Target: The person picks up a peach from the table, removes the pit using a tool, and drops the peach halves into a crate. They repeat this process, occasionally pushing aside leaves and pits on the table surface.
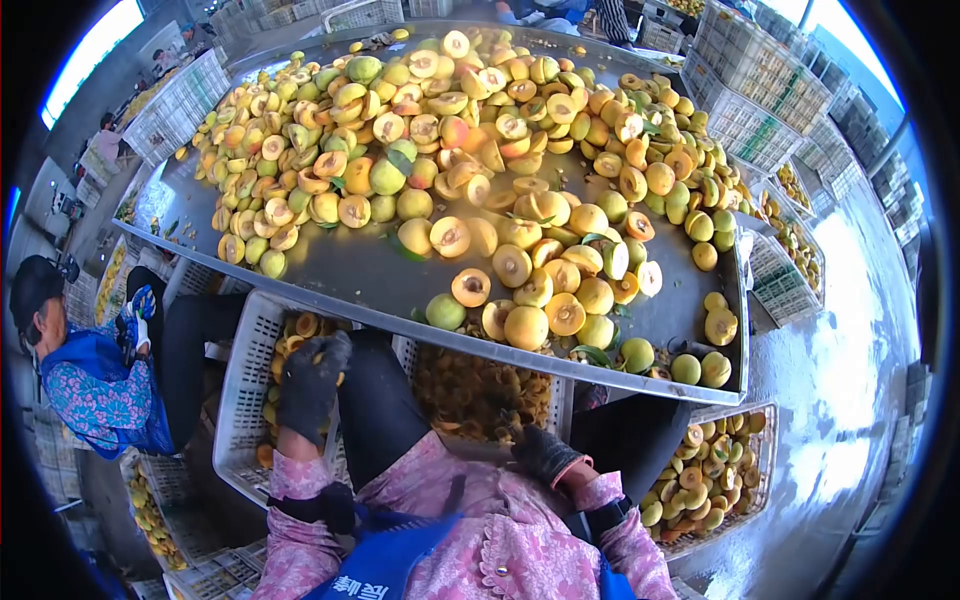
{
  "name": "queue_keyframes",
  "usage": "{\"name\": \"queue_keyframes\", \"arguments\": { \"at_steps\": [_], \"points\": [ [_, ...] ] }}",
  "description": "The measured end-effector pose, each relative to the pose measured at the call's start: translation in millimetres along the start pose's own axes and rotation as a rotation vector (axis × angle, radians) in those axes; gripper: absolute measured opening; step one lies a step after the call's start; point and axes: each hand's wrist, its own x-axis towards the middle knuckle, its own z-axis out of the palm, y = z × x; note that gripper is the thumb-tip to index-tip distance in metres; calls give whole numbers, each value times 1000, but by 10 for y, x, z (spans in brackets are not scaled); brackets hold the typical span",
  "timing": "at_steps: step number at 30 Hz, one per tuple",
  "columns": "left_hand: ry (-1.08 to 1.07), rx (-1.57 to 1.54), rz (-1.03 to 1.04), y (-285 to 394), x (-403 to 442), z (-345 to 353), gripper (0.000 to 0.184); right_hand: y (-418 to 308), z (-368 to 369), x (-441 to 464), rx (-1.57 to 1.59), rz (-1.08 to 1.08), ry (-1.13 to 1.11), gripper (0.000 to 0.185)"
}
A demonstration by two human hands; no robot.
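With the wearer's torso as clock centre, the black-gloved right hand (548, 457) lay nearest, at one o'clock; I couldn't tell its grip or opening. Near eleven, the dark-gloved left hand (315, 388) was over a pale, slotted plastic crate (238, 420), fingers bent, their closure and hold unclear (a yellow sliver showed beside them). Farther, at twelve, round yellow-green fruit (454, 132), many halved, covered a grey metal tray (350, 270). Soft cut flesh probably called for light fingertips kept low over the crate.
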Motion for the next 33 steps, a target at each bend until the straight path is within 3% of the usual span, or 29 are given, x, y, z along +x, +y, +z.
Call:
{"name": "queue_keyframes", "arguments": {
  "at_steps": [3, 4, 6, 8, 9, 11, 12, 13, 15, 19, 21, 24, 27, 28, 31, 32, 33],
  "points": [
    [148, 868, 283, 81, 299, -103, 20, -38, -121, 0, 242, 170, 75, 34],
    [161, 761, 563, -32, 499, -90, 22, 19, -62, -11, 253, 164, 94, 36],
    [75, 1011, 1098, -147, 1025, 1, 30, 169, 100, -46, 274, 153, 131, 39],
    [-74, 387, 551, 449, 1118, 539, 41, 44, -76, -32, 214, 74, 154, 41],
    [-31, 628, 851, 287, 1470, 741, 46, 7, -145, -20, 182, 36, 165, 43],
    [-224, 538, 675, 623, 1561, 1168, 52, 47, -85, -16, 185, 57, 172, 39],
    [-287, 644, 738, 535, 1758, 1352, 48, 62, -43, -22, 202, 100, 170, 37],
    [-390, 911, 527, 570, 1827, 1496, 50, 75, -34, -27, 219, 144, 167, 36],
    [-380, 1165, 533, 367, 2030, 1701, 47, 69, -120, -41, 186, 92, 173, 31],
    [-432, 759, 354, 495, 1617, 1490, 38, 156, -172, -99, -103, -55, 196, 25],
    [-336, 415, 291, 245, 1478, 1311, 36, -129, -619, -89, 261, 189, 184, 21],
    [-425, -248, 196, 25, 1124, 1159, 45, -481, -988, -62, 1144, 361, 229, 16],
    [-600, -646, 118, 251, 519, 1058, 43, -475, -956, 46, 793, -200, 416, 12],
    [-676, -757, 82, 303, 340, 1057, 41, -501, -949, 53, 860, -108, 317, 13],
    [-673, -778, 80, 342, -70, 1108, 36, -742, -1109, 129, 949, 29, 291, 16],
    [-736, -825, 36, 258, -100, 1148, 32, -774, -1121, 131, 870, -12, 337, 16],
    [-681, -638, 238, 157, -141, 1182, 33, -826, -1165, 128, 862, 11, 353, 18]
  ]
}}
